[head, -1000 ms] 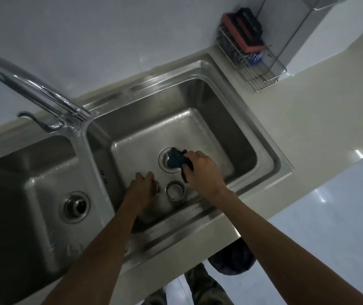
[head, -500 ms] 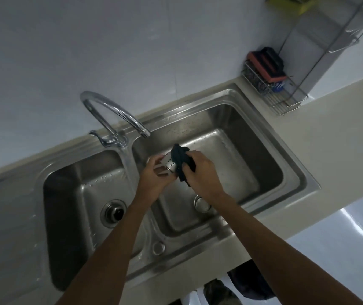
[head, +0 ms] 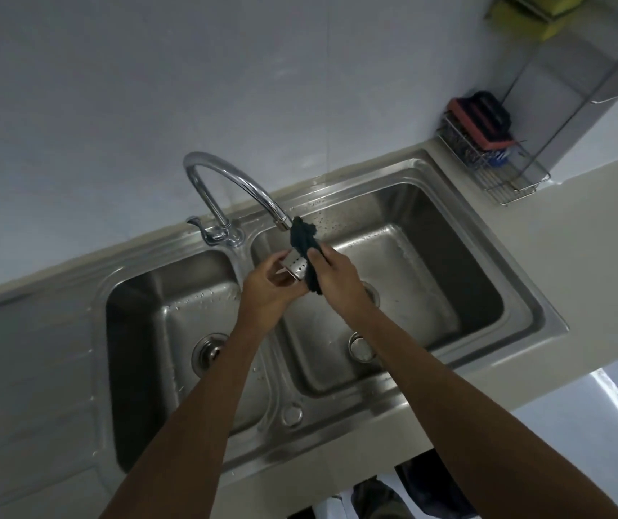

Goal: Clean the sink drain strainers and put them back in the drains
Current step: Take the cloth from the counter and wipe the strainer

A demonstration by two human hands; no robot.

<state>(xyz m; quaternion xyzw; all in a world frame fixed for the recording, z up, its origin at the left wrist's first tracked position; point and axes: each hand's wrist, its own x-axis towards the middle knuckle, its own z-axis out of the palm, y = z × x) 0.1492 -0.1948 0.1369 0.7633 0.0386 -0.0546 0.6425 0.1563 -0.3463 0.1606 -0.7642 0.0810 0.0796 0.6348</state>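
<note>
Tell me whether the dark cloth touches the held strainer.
Touching: head view shows the dark cloth pressed against the held strainer, no gap.

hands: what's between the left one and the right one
In the head view, the metal strainer held by the left hand and the dark cloth gripped by the right hand.

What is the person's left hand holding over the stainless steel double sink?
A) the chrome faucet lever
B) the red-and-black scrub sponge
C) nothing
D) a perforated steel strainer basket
D: the left hand grips the perforated steel strainer basket just below the chrome faucet spout, while the right hand holds a dark cloth against it.
</note>
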